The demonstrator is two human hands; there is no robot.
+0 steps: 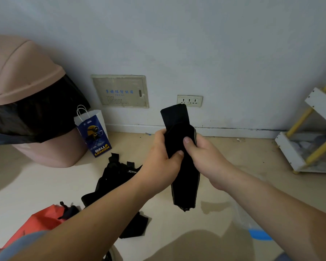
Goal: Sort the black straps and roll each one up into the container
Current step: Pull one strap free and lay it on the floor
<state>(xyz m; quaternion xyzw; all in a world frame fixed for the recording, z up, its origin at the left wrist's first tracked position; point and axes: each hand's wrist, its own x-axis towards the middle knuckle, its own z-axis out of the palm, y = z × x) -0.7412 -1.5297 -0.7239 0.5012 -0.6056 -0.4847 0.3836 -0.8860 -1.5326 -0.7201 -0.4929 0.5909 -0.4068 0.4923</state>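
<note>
Black woven fabric strap (183, 185) was held upright at frame centre, off the floor; left hand (160, 157) curled round its left edge, thumb across the front; right hand (205, 153) pinched the right edge; lower end hung limp. Judged light, soft, floppy, not slippery; best taken at one end to start a tight roll. Heap of further black straps (111, 183) lay lower left of centre.
</note>
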